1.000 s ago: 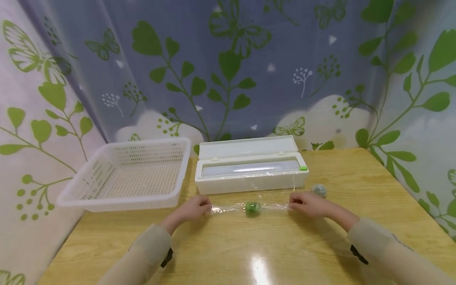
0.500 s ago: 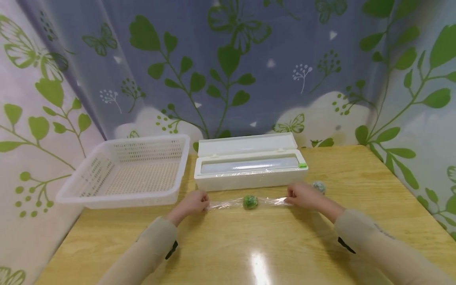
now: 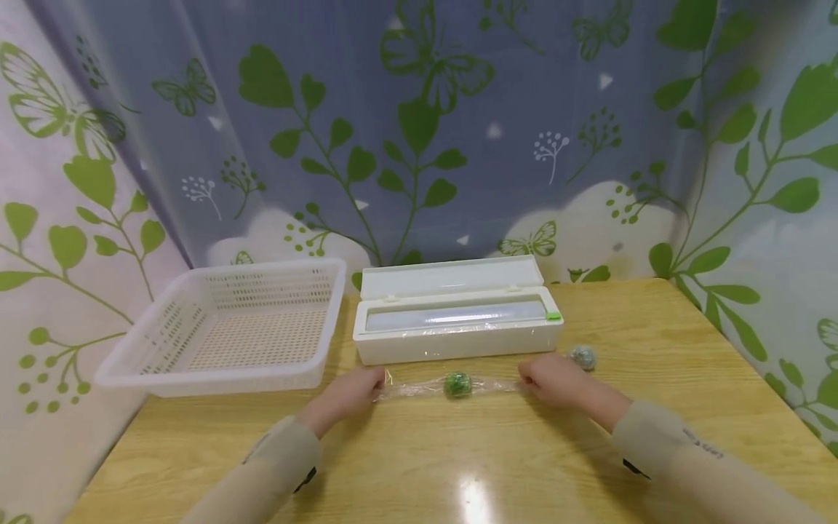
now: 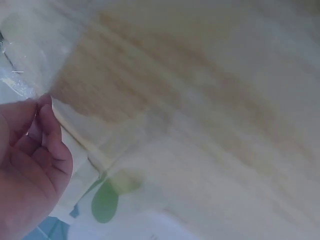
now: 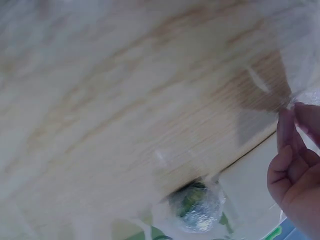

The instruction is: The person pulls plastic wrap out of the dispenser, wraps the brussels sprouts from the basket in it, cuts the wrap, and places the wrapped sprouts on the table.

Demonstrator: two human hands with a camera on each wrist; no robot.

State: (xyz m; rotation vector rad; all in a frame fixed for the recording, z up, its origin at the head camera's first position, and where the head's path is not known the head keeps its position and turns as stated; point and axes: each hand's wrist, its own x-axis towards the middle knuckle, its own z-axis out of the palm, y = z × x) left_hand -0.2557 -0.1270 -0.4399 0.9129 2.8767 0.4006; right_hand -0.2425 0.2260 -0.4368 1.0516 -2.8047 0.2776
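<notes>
A round green item point(image 3: 457, 384) sits wrapped in clear plastic film point(image 3: 419, 390), whose ends run out to both sides as twisted strands. My left hand point(image 3: 353, 394) pinches the left end between thumb and fingers. At the other end, my right hand point(image 3: 555, 379) pinches the film the same way. The wrist views show the left fingertips point(image 4: 44, 100) and right fingertips point(image 5: 289, 111) pressed together on the film. Just beyond the right hand lies a second film-wrapped ball point(image 3: 583, 356), its dark green filling point(image 5: 192, 197) showing in the right wrist view.
Behind the hands stands a long white cling film box point(image 3: 458, 343), lid point(image 3: 452, 276) raised, with a film roll point(image 3: 458, 316) inside and a green slider point(image 3: 553, 316) at its right end. A white perforated basket point(image 3: 216, 382) is at the left. A patterned curtain point(image 3: 491, 182) hangs behind the wooden table point(image 3: 419, 466).
The film either side of the green item has become narrower and more tightly twisted. Both hands keep hold of the ends, and their fingers have rolled further round. The view has tilted slightly.
</notes>
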